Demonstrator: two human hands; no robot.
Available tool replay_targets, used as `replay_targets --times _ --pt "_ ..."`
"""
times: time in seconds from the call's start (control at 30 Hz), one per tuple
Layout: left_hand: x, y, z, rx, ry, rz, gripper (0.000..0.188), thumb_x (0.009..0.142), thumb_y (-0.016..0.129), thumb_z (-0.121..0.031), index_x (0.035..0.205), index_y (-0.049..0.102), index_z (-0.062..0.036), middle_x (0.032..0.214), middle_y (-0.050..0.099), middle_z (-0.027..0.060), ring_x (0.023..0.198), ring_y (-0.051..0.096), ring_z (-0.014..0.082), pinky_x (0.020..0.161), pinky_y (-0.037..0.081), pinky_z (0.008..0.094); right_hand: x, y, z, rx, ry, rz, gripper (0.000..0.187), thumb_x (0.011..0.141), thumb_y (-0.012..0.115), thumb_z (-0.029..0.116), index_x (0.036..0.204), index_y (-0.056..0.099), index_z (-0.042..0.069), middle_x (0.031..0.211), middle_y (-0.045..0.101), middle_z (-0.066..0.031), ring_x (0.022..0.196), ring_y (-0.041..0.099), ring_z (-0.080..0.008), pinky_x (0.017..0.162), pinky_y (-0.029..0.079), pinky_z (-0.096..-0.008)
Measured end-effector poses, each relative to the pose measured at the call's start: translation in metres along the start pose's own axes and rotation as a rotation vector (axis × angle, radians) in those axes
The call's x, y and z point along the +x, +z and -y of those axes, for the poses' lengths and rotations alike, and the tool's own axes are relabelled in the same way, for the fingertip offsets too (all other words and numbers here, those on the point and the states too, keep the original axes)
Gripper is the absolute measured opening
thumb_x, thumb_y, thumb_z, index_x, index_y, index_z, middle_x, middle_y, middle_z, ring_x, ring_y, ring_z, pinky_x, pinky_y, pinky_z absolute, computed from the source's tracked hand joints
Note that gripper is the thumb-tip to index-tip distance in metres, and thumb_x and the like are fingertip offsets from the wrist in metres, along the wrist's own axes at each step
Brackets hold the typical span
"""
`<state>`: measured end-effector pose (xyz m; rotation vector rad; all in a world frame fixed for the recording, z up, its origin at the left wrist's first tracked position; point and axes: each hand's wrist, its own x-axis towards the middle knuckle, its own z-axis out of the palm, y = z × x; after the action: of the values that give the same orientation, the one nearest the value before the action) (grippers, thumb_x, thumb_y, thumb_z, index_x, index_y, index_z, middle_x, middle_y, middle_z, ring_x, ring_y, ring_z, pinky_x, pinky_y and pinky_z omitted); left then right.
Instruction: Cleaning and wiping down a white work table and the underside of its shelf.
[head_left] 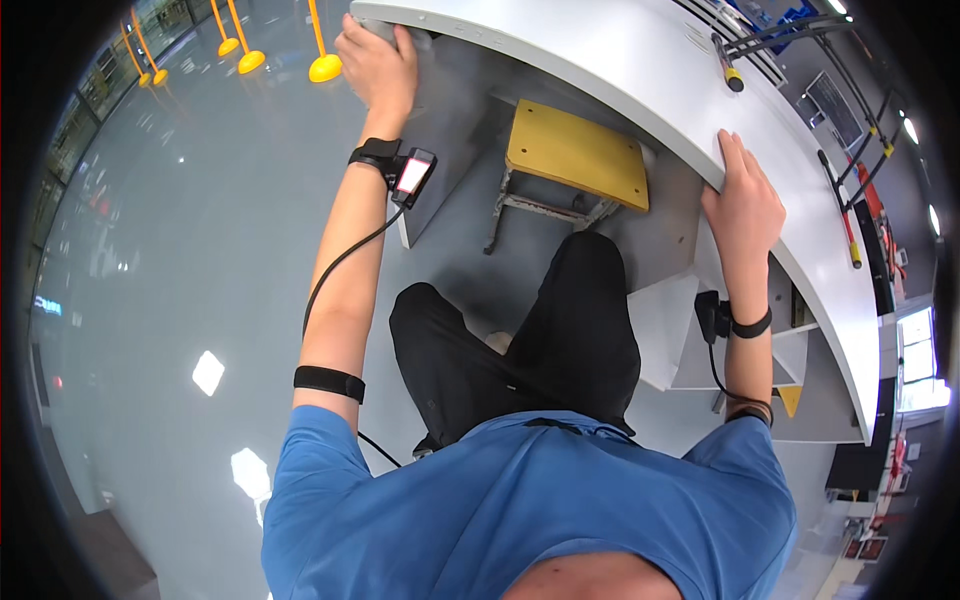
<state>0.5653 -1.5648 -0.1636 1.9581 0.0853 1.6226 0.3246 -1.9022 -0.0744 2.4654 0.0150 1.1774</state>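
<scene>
My left hand (380, 72) is at the far left corner of a white table (560, 40), its fingers bent at the edge. A small greyish, blurred thing (412, 36) shows beside its thumb; what it is and how it is held I cannot make out. On the right, my right hand (748, 200) rests on the table's near edge, fingers stretched over the top and thumb by the rim. Both wrists carry black straps with small devices, the left one being a device (412, 177) with a cable running along the forearm.
A yellow stool (578, 152) with metal legs stands under the table, beyond my bent knees. White shelves (665, 325) are below the table at right. Black-framed tools with yellow and red ends (734, 78) lie on the tabletop. Yellow posts (325, 68) stand on the grey floor.
</scene>
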Motion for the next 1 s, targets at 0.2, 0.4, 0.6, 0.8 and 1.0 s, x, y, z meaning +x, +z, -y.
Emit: replay_targets --times 0.2,0.4,0.6,0.8,1.0 --pt "-0.024 0.005 0.016 0.029 0.029 0.014 0.065 0.088 0.062 -0.039 0.124 0.039 0.0092 0.102 0.051 0.0245 0.089 0.058 0.041 0.073 0.049 0.0461 -0.005 -0.003 0.013 -0.039 0.139 -0.028 0.053 0.058 0.068 0.006 0.11 0.066 0.016 0.115 0.067 -0.0052 0.105 0.065 -0.0218 0.078 0.055 -0.0302" --pt "-0.081 -0.017 0.044 0.008 -0.16 0.299 0.055 0.09 0.059 -0.042 0.115 0.043 0.005 0.101 0.051 0.0243 0.091 0.057 0.0456 0.074 0.049 0.0498 -0.005 0.004 0.018 0.015 0.199 -0.069 0.05 0.058 0.069 0.008 0.107 0.068 0.018 0.116 0.067 -0.0007 0.098 0.067 -0.0197 0.076 0.053 -0.0287" --pt "-0.125 -0.019 0.077 -0.089 -0.261 0.546 0.052 0.089 0.061 -0.039 0.11 0.04 0.0032 0.109 0.05 0.0282 0.095 0.054 0.0488 0.08 0.047 0.0522 -0.028 0.009 0.042 0.514 -0.311 -0.406 0.035 0.068 0.061 0.002 0.101 0.07 0.009 0.11 0.068 -0.0085 0.103 0.063 -0.0252 0.089 0.048 -0.0387" --pt "-0.135 -0.028 0.087 -0.21 -0.352 0.648 0.056 0.084 0.069 -0.029 0.116 0.036 0.0027 0.115 0.048 0.0301 0.102 0.052 0.0498 0.086 0.046 0.0508 -0.094 0.079 0.03 0.76 -0.198 0.085 0.023 0.074 0.061 0.0 0.096 0.067 0.002 0.105 0.066 -0.0132 0.102 0.059 -0.0342 0.087 0.046 -0.041" --pt "-0.173 -0.021 0.114 -0.183 -0.477 0.735 0.058 0.081 0.073 -0.023 0.116 0.035 0.0021 0.115 0.047 0.0304 0.105 0.05 0.0489 0.088 0.045 0.0495 -0.079 0.069 -0.018 0.543 -0.044 0.504 0.02 0.083 0.059 0.014 0.096 0.066 0.001 0.106 0.064 -0.0185 0.099 0.059 -0.0373 0.086 0.047 -0.0425"
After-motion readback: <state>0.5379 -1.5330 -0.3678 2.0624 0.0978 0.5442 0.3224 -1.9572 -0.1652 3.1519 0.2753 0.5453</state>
